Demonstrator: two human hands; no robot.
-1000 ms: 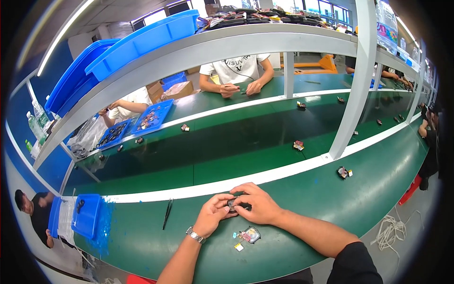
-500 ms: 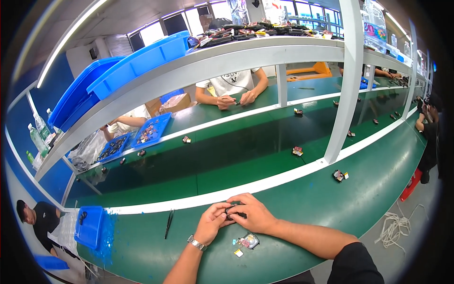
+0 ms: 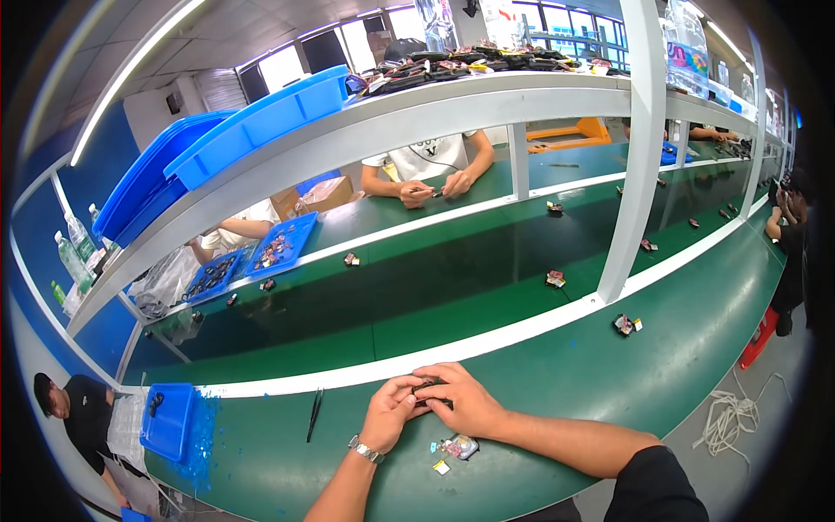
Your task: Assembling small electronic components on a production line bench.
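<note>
Close together above the green bench, my left hand (image 3: 389, 415) and my right hand (image 3: 463, 402) both grip a small black plastic housing (image 3: 432, 398). Fingers of both hands cover most of it, so its details are hidden. A metal-banded watch circles my left wrist. Just below my hands lies an opened small device (image 3: 459, 446) with a rounded grey-silver part and loose coloured bits. Beside it rests a small white-and-yellow piece (image 3: 442, 467). Black tweezers (image 3: 315, 414) lie on the bench left of my left hand.
A blue tray (image 3: 168, 423) with a few black parts stands at the left, blue scraps beside it. Another small assembly (image 3: 625, 325) sits to the right. Beyond the white rail, a belt (image 3: 452, 296) carries several assemblies. A shelf post (image 3: 639, 157) rises ahead; co-workers sit opposite.
Assemblies on the belt have shifted slightly right. My right fingers have moved a little on the black housing, which both hands still hold. The person at far left has lowered an arm.
</note>
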